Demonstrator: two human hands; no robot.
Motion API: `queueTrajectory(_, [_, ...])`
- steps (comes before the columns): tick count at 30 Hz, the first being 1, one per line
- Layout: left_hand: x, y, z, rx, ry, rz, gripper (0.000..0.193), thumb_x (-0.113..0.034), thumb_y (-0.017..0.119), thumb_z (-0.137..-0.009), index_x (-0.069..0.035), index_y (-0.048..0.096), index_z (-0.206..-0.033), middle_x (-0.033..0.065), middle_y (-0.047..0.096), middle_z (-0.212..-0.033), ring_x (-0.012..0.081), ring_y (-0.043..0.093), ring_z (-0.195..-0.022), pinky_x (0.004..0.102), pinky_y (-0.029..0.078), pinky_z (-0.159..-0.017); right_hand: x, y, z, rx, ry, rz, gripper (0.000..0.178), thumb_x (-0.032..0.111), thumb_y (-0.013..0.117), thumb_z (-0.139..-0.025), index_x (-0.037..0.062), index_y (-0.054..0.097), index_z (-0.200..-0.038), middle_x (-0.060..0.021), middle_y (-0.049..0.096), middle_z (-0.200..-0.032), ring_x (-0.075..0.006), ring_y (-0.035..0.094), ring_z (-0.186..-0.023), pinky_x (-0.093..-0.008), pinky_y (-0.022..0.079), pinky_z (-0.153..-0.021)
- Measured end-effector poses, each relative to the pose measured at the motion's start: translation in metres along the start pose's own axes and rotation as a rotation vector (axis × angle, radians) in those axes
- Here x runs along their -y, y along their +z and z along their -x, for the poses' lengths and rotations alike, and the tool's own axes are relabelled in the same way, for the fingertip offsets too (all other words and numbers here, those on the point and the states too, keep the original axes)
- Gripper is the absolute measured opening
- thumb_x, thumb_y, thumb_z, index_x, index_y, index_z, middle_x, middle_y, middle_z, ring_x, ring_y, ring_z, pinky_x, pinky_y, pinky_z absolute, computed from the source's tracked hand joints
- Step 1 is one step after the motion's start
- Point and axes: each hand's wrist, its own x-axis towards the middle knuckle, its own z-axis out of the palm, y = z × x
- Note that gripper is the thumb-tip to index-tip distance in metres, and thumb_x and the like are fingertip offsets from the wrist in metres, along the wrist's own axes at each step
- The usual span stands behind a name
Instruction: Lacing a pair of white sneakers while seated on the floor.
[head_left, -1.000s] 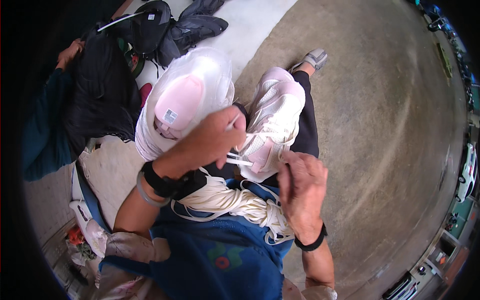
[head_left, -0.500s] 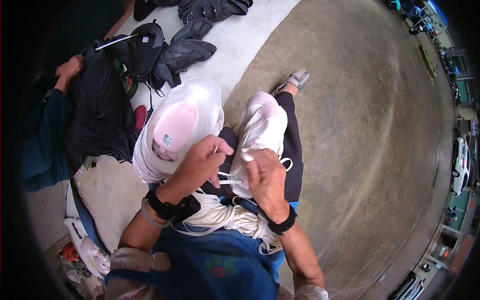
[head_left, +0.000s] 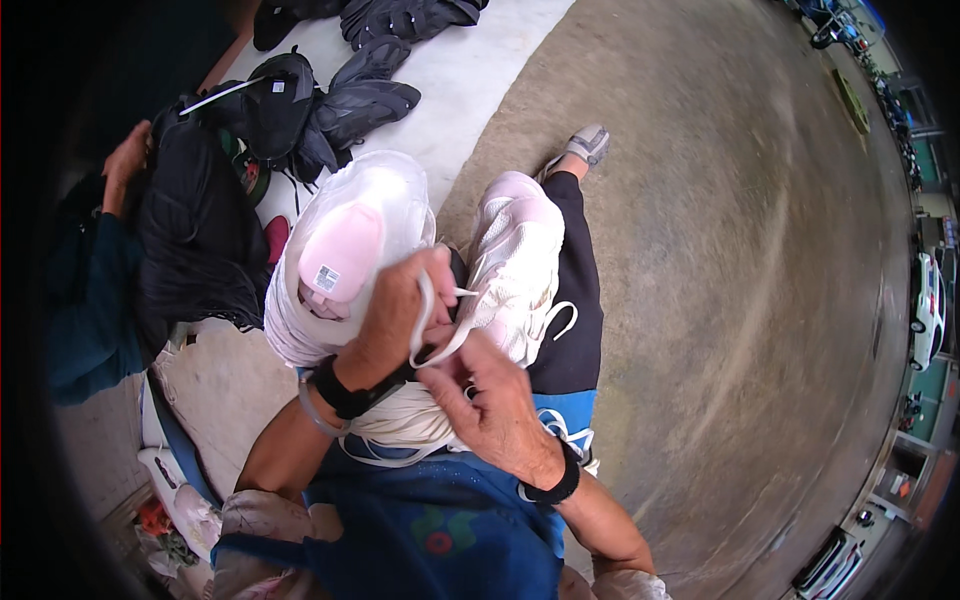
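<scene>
A white and pale pink shoe upper (head_left: pixel 515 250) lies across my lap, toe pointing away. A white shoelace (head_left: pixel 424 325) runs in a loop beside its left edge. My left hand (head_left: pixel 402 305) has its fingers closed on the lace, and a short lace end sticks out toward the upper. Close by and lower, my right hand (head_left: pixel 492 405) curls its thumb and fingers round the lower part of the loop; the fingertips are slightly blurred. Another lace end (head_left: pixel 560 320) hangs in a loop from the upper's right side. A bundle of white laces (head_left: pixel 400 428) rests on my lap.
Left of my hands stands a stack of pink and white uppers (head_left: pixel 340 250). Beyond it are black shoe uppers (head_left: pixel 365 100) on a white surface (head_left: pixel 480 90) and a bunch of black laces (head_left: pixel 190 230). Another person's hand (head_left: pixel 127 150) is at the far left. Concrete floor (head_left: pixel 740 300) extends right.
My right hand has moved down and left, off the upper, to the lace beside my left hand. The left hand has shifted slightly up and left. A lace loop now shows between them.
</scene>
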Motion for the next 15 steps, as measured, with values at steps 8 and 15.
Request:
queueTrajectory(8, [-0.073,-0.031,0.031,-0.073,0.15,0.458,0.044,-0.04,0.042,-0.102,-0.01,0.049,-0.071,-0.0043,0.039,-0.06,0.0055,0.032,-0.048,0.0227,0.029,-0.044,-0.063,-0.038,0.014,-0.288,0.06,0.733,0.033,0.012,0.07,-0.079,0.0028,0.048,-0.102,-0.017,0.05,-0.092,-0.0376,0.059,-0.069,-0.0449,0.05,-0.06])
queueTrajectory(15, [-0.091,-0.082,0.115,-0.445,0.172,-0.213,0.032,-0.032,0.064,-0.089,-0.01,0.051,-0.069,-0.0065,0.039,-0.058,0.0021,0.032,-0.049,0.0212,0.023,-0.046,-0.074,-0.05,0.012,-0.241,0.116,0.583,0.032,0.007,0.07,-0.078,-0.0013,0.049,-0.1,-0.0188,0.05,-0.097,-0.0332,0.06,-0.068,-0.0414,0.051,-0.061])
